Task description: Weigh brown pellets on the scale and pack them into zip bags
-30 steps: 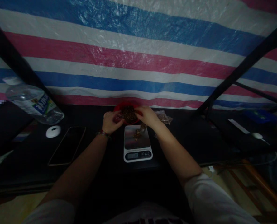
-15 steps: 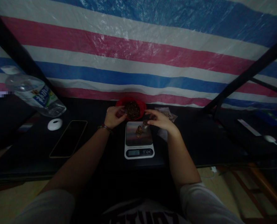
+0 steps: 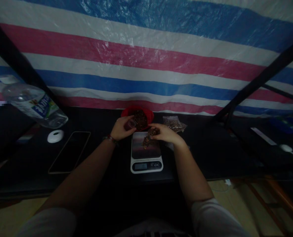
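On the table a white kitchen scale [image 3: 146, 153] bears a small heap of brown dried pieces [image 3: 146, 141]. My right hand [image 3: 164, 134] is closed around a small see-through cup [image 3: 153, 131] full of brown bits, at the scale's far right corner. Its wall is mostly behind my fingers. Behind the scale, a red bowl [image 3: 150, 114] holds more brown dried bits [image 3: 140, 119]. My left hand [image 3: 121, 127], at the bowl's near left side, grips a small clear cup [image 3: 130, 124]; its contents, if any, are too dark to make out.
Filled clear zip bags [image 3: 173, 123] lie right of the bowl. To the left are a phone [image 3: 69, 152], a white oval device [image 3: 55, 136] and a large plastic bottle [image 3: 35, 102]. Black frame bars [image 3: 255, 84] slant up at both sides, before a striped plastic sheet [image 3: 146, 59].
My right hand has closed around the cup of brown bits at the scale. My left hand has shifted slightly toward the scale with its clear cup. The whole view has tilted slightly.
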`<state>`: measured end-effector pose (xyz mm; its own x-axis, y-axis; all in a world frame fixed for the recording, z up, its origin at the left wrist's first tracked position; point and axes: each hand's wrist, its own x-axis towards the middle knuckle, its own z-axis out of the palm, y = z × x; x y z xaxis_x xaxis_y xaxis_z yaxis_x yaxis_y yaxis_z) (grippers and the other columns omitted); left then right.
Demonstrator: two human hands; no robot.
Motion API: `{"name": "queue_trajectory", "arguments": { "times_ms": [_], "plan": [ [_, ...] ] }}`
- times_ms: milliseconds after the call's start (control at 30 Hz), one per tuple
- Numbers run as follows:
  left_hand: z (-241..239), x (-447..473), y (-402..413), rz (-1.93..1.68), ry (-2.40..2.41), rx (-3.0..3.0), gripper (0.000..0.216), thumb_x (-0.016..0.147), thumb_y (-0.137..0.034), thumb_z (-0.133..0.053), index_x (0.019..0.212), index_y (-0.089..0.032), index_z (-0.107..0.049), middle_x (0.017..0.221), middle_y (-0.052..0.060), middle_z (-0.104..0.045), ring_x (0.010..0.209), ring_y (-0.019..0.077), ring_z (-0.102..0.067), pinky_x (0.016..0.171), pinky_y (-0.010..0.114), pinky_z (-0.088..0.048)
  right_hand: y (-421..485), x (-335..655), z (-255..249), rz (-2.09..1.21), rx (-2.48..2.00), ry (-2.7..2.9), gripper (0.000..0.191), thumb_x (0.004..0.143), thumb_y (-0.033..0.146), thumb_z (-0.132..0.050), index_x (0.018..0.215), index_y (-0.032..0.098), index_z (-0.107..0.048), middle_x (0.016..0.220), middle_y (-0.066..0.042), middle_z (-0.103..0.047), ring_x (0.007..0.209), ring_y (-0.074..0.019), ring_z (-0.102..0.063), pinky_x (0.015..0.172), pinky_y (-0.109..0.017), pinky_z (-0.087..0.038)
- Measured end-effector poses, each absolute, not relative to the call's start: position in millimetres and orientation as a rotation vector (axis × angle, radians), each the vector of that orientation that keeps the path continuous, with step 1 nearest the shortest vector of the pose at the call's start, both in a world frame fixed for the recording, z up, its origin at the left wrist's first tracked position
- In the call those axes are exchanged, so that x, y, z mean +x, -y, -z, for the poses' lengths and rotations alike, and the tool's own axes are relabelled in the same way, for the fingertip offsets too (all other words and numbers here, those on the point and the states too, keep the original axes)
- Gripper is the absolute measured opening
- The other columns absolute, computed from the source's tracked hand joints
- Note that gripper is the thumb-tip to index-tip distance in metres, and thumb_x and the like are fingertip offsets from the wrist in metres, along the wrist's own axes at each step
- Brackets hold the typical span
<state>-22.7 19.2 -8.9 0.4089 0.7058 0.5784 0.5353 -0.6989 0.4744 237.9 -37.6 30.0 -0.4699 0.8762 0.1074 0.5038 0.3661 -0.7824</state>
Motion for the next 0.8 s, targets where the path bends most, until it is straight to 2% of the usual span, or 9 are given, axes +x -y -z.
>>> {"name": "queue_trajectory", "arguments": {
  "times_ms": [167, 300, 400, 567, 700, 800],
  "plan": [
    [6, -20, -13, -1.088, -1.015, 2.452, 0.065, 0.072, -0.046, -0.063, 0.128, -0.017, -0.048, 0.12, 0.011, -0.059, 0.108, 0.0261, -0.057, 0.095, 0.039, -0.044, 36, 235, -27, -0.843, -1.23, 2.124, 0.033, 0.069, 0.017, -0.066, 0.102, 0.019, -0.066, 0.098, -0.004, -0.068, 0.087, -0.0178, -0.063, 0.082, -0.032, -0.047],
    [7, -15, -8, -1.052, -0.996, 2.493, 0.064, 0.072, -0.048, -0.064, 0.126, -0.017, -0.05, 0.116, 0.01, -0.061, 0.106, 0.026, -0.058, 0.095, 0.041, -0.045, 34, 228, -27, -0.628, -1.143, 1.939, 0.043, 0.071, 0.017, -0.064, 0.114, 0.02, -0.06, 0.113, -0.007, -0.063, 0.102, -0.0191, -0.059, 0.093, -0.035, -0.043],
    [7, -10, -4, -1.042, -0.989, 2.527, 0.064, 0.071, -0.048, -0.064, 0.126, -0.018, -0.05, 0.118, 0.01, -0.061, 0.107, 0.0263, -0.058, 0.094, 0.041, -0.045, 34, 220, -25, -0.543, -1.087, 1.885, 0.047, 0.072, 0.016, -0.064, 0.118, 0.022, -0.057, 0.116, -0.007, -0.059, 0.107, -0.0192, -0.056, 0.096, -0.036, -0.042],
    [5, -5, 1, -1.052, -0.972, 2.533, 0.064, 0.072, -0.048, -0.064, 0.127, -0.019, -0.05, 0.115, 0.011, -0.062, 0.105, 0.0259, -0.059, 0.091, 0.04, -0.047, 34, 208, -17, -0.664, -1.11, 1.785, 0.059, 0.068, 0.018, -0.068, 0.123, 0.023, -0.047, 0.11, -0.006, -0.06, 0.1, -0.018, -0.059, 0.089, -0.034, -0.046],
    [4, -3, 3, -1.062, -0.986, 2.516, 0.064, 0.072, -0.048, -0.065, 0.128, -0.021, -0.049, 0.114, 0.01, -0.063, 0.103, 0.0262, -0.06, 0.09, 0.04, -0.048, 38, 202, -17, -0.692, -1.14, 1.784, 0.039, 0.069, 0.021, -0.068, 0.107, 0.022, -0.054, 0.101, -0.004, -0.062, 0.092, -0.017, -0.061, 0.079, -0.031, -0.05],
    [5, -2, 3, -1.078, -0.986, 2.514, 0.063, 0.071, -0.046, -0.066, 0.126, -0.02, -0.05, 0.113, 0.01, -0.063, 0.102, 0.0261, -0.06, 0.089, 0.04, -0.048, 41, 201, -23, -0.601, -1.091, 1.85, 0.027, 0.071, 0.019, -0.067, 0.098, 0.022, -0.061, 0.105, -0.005, -0.061, 0.098, -0.0182, -0.059, 0.08, -0.031, -0.05]
  ]
}}
